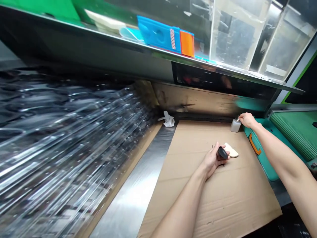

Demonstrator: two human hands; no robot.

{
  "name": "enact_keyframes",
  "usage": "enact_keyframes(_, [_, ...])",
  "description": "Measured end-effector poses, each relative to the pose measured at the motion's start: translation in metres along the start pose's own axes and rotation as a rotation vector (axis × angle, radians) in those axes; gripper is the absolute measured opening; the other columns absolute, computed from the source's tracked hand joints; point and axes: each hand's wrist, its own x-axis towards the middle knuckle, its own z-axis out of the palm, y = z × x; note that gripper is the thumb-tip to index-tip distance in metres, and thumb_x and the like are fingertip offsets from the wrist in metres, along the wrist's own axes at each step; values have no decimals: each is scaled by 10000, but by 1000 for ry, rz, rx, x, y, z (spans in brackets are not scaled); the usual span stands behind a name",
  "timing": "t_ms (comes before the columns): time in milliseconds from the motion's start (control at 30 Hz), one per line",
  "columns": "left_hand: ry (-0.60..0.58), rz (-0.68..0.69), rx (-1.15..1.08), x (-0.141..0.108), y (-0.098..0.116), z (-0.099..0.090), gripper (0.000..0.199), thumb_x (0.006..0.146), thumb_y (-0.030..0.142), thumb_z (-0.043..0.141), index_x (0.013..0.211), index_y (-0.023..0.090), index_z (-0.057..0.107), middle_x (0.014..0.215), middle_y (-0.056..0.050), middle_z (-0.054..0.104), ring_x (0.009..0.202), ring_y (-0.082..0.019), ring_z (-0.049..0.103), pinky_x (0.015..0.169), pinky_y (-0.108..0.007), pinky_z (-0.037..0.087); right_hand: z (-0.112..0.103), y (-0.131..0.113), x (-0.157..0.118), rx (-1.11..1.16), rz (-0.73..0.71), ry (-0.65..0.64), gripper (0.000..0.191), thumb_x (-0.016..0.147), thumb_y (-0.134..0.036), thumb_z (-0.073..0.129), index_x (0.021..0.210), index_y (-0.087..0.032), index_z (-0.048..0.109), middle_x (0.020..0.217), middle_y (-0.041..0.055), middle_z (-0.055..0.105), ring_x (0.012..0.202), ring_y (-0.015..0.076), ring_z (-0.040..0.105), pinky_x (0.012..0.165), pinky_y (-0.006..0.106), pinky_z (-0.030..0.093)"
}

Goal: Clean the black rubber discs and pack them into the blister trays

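Note:
My left hand (216,158) is closed around a smooth black oval piece (222,152), over the cardboard sheet (198,191). Just beyond its fingers lies a cream-white wedge-shaped pad (231,150). Farther back, a small whitish bottle (235,126) stands upright on the cardboard. The fingers of my right hand (246,119) pinch at the top of this bottle; whether they grip a cap or a thin tool there is hard to make out.
A teal tray (269,167) with an orange handle (255,144) sits right of the cardboard, beside a green ribbed conveyor belt (294,124). Clear-plastic-wrapped stacks (74,138) fill the left. Crumpled white tissue (168,119) lies behind. A shelf overhead carries a blue-and-orange box (160,34).

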Motion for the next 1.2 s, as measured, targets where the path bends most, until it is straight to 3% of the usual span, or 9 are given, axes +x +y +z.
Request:
enact_keyframes(167, [44, 11, -51, 3, 0, -1, 465, 974, 602, 474, 1119, 163, 523, 966, -182, 746, 763, -251, 749, 634, -310, 563, -7, 0, 14, 1, -47, -20, 210, 882, -214, 614, 993, -240, 791, 1015, 58, 741, 948, 197, 666, 866, 251, 488])
enact_keyframes(267, [49, 9, -133, 4, 4, -4, 421, 982, 584, 467, 1070, 174, 510, 1003, -203, 739, 776, -264, 750, 565, -279, 536, -17, -11, 10, 36, 30, -47, 177, 873, -192, 630, 958, -207, 784, 964, 80, 736, 817, 184, 657, 776, 257, 482])
enact_keyframes(333, [50, 0, -201, 4, 8, -7, 415, 983, 586, 461, 1064, 181, 507, 1029, -207, 735, 774, -261, 748, 522, -256, 511, -20, -22, -3, 96, 85, 17, 176, 908, -205, 599, 959, -168, 764, 926, 97, 728, 741, 163, 631, 740, 260, 465])
enact_keyframes(467, [53, -17, -221, 2, 15, -9, 460, 999, 609, 384, 1082, 179, 524, 1004, -195, 738, 666, -212, 718, 448, -215, 451, -9, -51, -59, 366, -16, 230, 296, 1005, -304, 469, 984, -112, 694, 868, 84, 709, 723, 125, 600, 713, 237, 434])
enact_keyframes(567, [68, -6, -88, 0, 11, -7, 497, 1021, 581, 321, 1063, 149, 563, 889, -173, 742, 519, -165, 647, 367, -185, 351, 16, -76, -117, 603, -201, 198, 282, 987, -387, 526, 1011, -144, 666, 893, 48, 709, 756, 134, 611, 704, 231, 449])
enact_keyframes(700, [95, 81, 77, -1, 1, 0, 528, 1017, 561, 343, 945, 113, 612, 697, -115, 695, 436, -144, 590, 324, -185, 296, 50, -93, -174, 735, -324, 119, 216, 986, -311, 533, 1024, -169, 691, 948, 45, 714, 868, 156, 638, 797, 253, 474])
enact_keyframes(900, [168, 143, 291, 2, -11, 5, 575, 989, 603, 391, 841, 119, 664, 557, -79, 640, 403, -150, 564, 335, -214, 353, 79, -85, -185, 605, -390, 158, 247, 1019, -248, 474, 1071, -178, 706, 934, 51, 667, 834, 144, 614, 780, 235, 462])
enact_keyframes(1033, [238, 147, 415, 2, -17, 6, 614, 964, 648, 406, 773, 127, 667, 485, -70, 608, 336, -137, 504, 337, -221, 357, 81, -81, -185, 390, -408, 101, 241, 1021, -225, 461, 1073, -192, 694, 995, 58, 668, 887, 160, 608, 792, 240, 449])
enact_keyframes(1200, [268, 158, 557, 1, -24, 9, 655, 958, 669, 387, 703, 132, 661, 454, -79, 594, 325, -145, 503, 331, -224, 360, 77, -82, -188, 185, -425, 49, 218, 995, -229, 496, 902, -168, 683, 927, 72, 670, 872, 188, 598, 784, 269, 437])
